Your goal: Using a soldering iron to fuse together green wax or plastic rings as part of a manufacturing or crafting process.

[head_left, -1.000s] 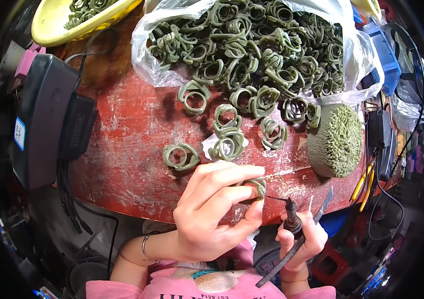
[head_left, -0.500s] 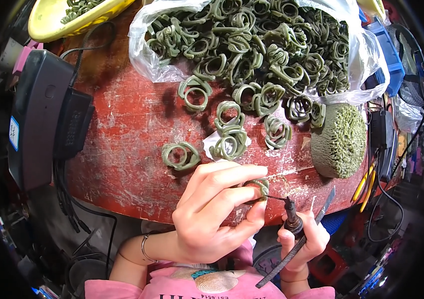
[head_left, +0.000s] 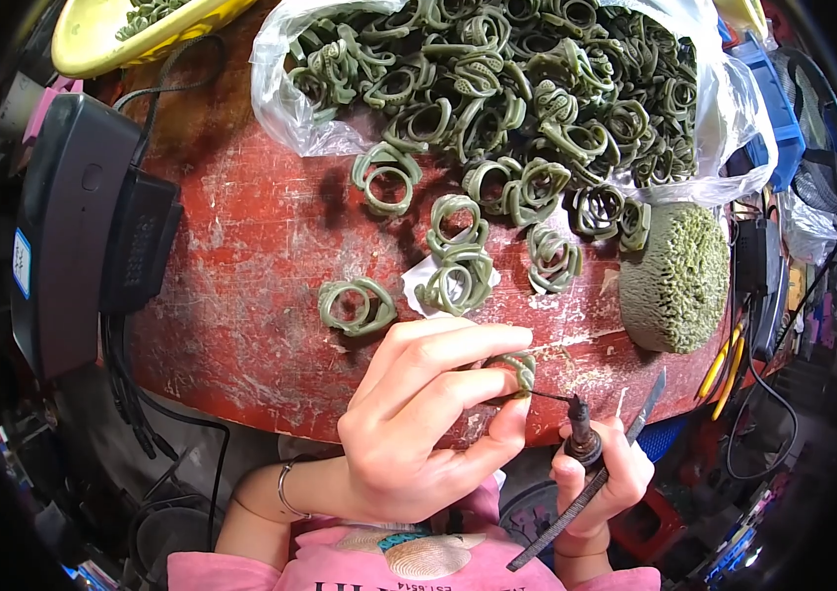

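Note:
A small green ring, apparently of wax, is pinched between the thumb and fingers of my left hand, just above the table's near edge. My right hand grips a dark wax pen, whose thin wire tip reaches left to the ring. In the same hand lies a long narrow metal file, slanting past the fingers with a flat blade-like upper end. Beyond my left hand, several loose green rings lie on the table, two of them over a scrap of white paper.
A clear plastic bag heaped with green rings fills the far side of the red worn table. At right sits a rough green block, near yellow-handled pliers. A black device with cables stands left; a yellow tray is behind it.
My right hand and the wax pen have shifted very slightly to the right. Both hands keep their grips, and the wire tip stays at the ring.

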Motion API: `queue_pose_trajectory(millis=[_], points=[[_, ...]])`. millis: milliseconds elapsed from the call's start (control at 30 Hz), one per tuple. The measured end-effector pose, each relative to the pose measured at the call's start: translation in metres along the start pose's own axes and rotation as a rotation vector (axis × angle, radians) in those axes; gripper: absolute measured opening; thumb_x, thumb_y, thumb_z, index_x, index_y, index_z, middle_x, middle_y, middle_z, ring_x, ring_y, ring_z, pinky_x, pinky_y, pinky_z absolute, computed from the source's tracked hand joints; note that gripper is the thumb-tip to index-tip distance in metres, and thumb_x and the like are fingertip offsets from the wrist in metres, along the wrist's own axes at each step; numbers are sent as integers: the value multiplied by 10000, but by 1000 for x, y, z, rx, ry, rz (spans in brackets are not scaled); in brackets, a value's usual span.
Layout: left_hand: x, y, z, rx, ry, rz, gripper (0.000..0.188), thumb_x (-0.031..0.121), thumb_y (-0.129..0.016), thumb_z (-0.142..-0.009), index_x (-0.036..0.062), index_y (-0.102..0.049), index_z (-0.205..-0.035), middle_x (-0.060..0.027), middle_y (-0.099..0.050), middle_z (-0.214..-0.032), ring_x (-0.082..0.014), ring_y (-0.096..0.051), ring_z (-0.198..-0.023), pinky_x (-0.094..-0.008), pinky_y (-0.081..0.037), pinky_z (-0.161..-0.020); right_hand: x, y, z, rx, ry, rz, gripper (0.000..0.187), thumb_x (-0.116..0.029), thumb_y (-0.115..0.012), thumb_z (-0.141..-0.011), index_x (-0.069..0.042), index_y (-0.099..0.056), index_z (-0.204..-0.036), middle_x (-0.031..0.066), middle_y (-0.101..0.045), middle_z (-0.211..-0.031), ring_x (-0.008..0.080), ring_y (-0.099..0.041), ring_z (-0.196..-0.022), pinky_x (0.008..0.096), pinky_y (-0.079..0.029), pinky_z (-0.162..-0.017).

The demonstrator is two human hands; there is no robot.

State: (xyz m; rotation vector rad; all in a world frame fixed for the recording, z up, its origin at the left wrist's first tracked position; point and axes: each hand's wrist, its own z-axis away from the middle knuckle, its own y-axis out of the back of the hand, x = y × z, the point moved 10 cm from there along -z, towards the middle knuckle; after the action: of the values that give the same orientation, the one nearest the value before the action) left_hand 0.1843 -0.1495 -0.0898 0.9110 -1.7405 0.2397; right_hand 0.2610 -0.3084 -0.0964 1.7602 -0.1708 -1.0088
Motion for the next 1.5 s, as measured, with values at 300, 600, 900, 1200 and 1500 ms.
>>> queue_pose_trajectory(millis=[300, 600, 900, 1200, 1500], points=[[0, 0, -1, -9, 11, -1, 237, -26, -705, -627, -2, -582, -829, -169, -608, -984, -258, -570, -896, -357, -451, -798, 17, 2, 8, 86, -117, -228, 412, -436, -671, -744, -33, -604, -796, 48, -567, -588, 179, -539, -436, 266, -422, -432], [-12, 7, 3, 82, 151, 236, 194, -28, -697, -664, -19, -618, -841, -187, -576, -1072, -208, -589, -851, -287, -488, -713, 25, -4, 10, 62, -201, -338, 392, -379, -635, -788, 12, -600, -807, 53, -535, -568, 149, -555, -460, 242, -422, -442], [-7, 2, 0, 41, 79, 349, 208, -79, -673, -682, -47, -604, -876, -238, -557, -1085, -320, -569, -1029, -339, -495, -817, 11, -34, -2, -55, -428, -933, 304, 58, -648, -757, 66, -549, -1044, 24, -556, -635, 60, -509, -503, 191, -412, -462], [-2, -8, 0, -101, 43, 323, 197, -63, -644, -743, -45, -591, -932, -250, -489, -1148, -334, -525, -1084, -380, -476, -889, -4, -43, -20, -35, -315, -1044, 258, 14, -616, -808, 57, -530, -1047, 51, -588, -649, 52, -517, -493, 189, -390, -414], [-8, -10, 2, -113, 153, 276, 172, -43, -657, -742, -61, -595, -901, -194, -605, -977, -191, -619, -862, -297, -523, -760, 1, -41, -21, 65, -283, -1146, 202, 4, -623, -808, 44, -543, -989, 37, -564, -585, 51, -508, -469, 188, -378, -407]])
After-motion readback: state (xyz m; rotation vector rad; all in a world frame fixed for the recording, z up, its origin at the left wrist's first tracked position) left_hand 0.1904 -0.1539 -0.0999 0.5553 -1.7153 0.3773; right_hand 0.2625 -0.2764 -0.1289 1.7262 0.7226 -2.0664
